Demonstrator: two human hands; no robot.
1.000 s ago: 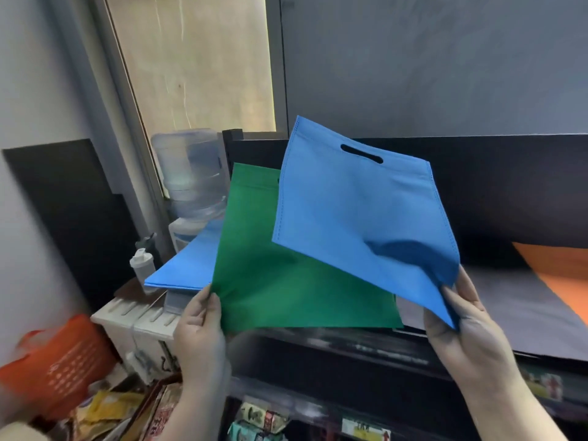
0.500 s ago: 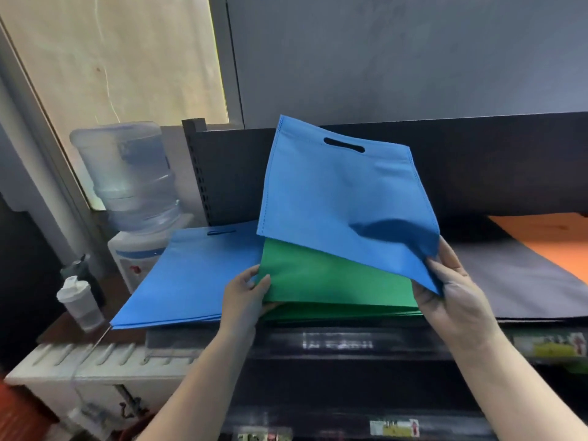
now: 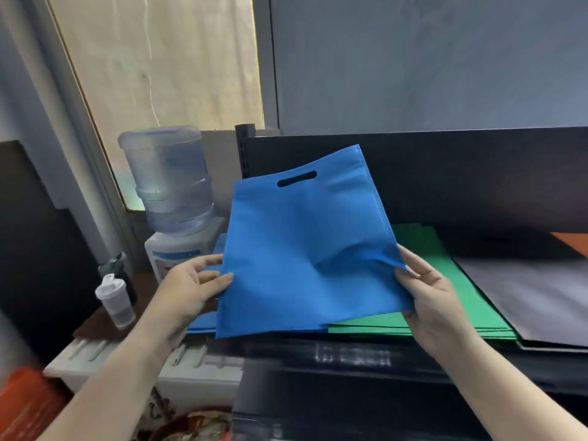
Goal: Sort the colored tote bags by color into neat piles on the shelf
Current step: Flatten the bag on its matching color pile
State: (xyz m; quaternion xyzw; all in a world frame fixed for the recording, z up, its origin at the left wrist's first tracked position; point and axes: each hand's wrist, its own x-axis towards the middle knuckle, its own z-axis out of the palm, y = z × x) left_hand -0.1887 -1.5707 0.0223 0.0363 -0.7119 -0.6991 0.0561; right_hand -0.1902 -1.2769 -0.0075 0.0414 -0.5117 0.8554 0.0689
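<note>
A blue tote bag [image 3: 296, 249] with a slot handle hangs tilted between my hands above the shelf's left end. My right hand [image 3: 429, 291] pinches its right edge, bunching the fabric. My left hand [image 3: 191, 281] holds its left edge, thumb on the front. Under it lies a blue pile [image 3: 203, 323], mostly hidden, sticking out past the shelf's left end. A green pile [image 3: 445, 281] lies flat to its right, then a grey pile [image 3: 525, 291] and an orange bag [image 3: 572, 243] at the far right.
The black shelf [image 3: 350, 354] has a tall back panel [image 3: 445, 173]. A water dispenser with its bottle [image 3: 168, 179] stands left of the shelf, a small white-capped bottle [image 3: 114, 300] beside it. An orange bag [image 3: 28, 405] sits at the lower left.
My left hand let go of the green bag, now flat on its pile, and took the blue bag's left edge. The blue bag moved left, over the blue pile.
</note>
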